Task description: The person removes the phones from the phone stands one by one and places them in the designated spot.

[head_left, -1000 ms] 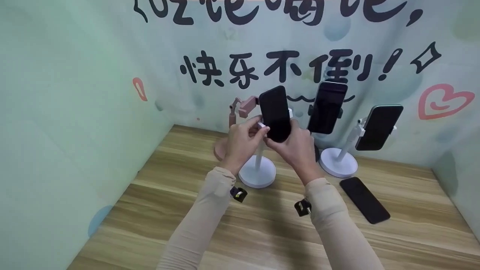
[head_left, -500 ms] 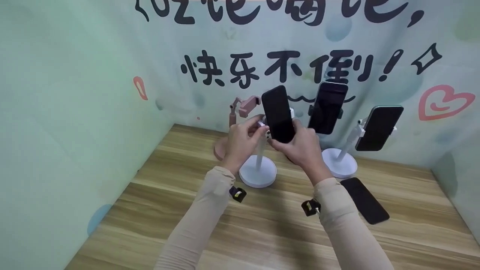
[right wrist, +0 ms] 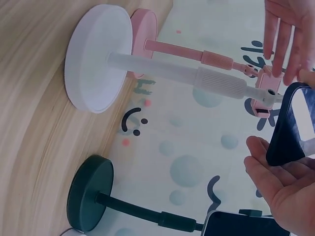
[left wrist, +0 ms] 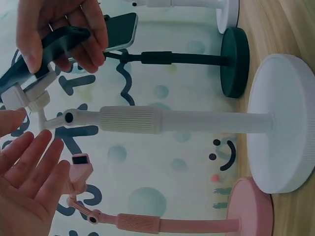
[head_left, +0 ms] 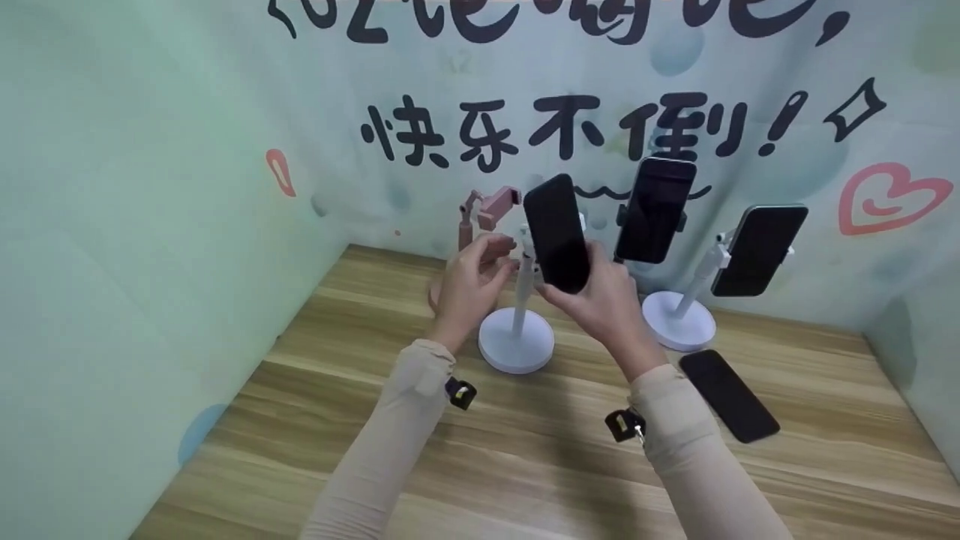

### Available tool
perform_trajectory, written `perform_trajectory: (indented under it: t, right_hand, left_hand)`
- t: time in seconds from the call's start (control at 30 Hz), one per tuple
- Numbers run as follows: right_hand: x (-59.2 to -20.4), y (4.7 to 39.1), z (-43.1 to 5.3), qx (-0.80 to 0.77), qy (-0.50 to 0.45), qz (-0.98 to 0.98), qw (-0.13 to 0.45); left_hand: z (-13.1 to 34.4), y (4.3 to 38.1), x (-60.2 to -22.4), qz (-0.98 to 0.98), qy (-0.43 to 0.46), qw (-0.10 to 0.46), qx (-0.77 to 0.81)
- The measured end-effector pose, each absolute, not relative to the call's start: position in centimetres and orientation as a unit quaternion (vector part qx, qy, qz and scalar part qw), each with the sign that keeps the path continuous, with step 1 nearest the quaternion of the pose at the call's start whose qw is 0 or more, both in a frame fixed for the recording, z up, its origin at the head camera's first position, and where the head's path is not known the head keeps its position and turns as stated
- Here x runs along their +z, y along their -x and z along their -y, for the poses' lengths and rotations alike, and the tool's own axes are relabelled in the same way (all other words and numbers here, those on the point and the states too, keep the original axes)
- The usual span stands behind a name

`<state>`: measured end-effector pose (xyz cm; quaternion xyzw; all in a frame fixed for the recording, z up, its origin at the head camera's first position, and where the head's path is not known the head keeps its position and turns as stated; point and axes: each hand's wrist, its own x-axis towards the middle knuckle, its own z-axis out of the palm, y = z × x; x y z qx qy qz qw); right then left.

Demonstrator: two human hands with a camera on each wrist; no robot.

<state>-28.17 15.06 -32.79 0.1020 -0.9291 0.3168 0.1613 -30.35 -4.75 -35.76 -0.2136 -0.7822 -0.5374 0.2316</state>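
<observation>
My right hand [right wrist: 283, 184] cradles a black phone [right wrist: 291, 129] by its lower end, beside the white stand [right wrist: 98, 59]. Behind that stand leans a pink stand [right wrist: 197, 53]; below it, a dark green stand [right wrist: 91, 199]. My left hand [right wrist: 290, 34] hovers open-fingered near the white stand's clamp [right wrist: 266, 96].

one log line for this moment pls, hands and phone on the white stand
left hand: open, off white stand | right hand: grips phone at stand clamp | spare phone: flat on table
</observation>
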Motion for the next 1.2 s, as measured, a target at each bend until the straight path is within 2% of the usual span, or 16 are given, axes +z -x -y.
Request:
perform_trajectory:
  t: [0.63, 1.2]
  right_hand:
    - [-33.3, 27.6, -15.8, 0.341, -0.095, 0.916, 0.189]
    - [-33.7, 27.4, -16.5, 0.354, -0.084, 0.909, 0.205]
  left_hand:
    - [3.4, 32.4, -41.8, 0.858, 0.156, 0.083, -0.482]
    - [2.5, 32.6, -43.1, 0.837, 0.142, 0.079, -0.523]
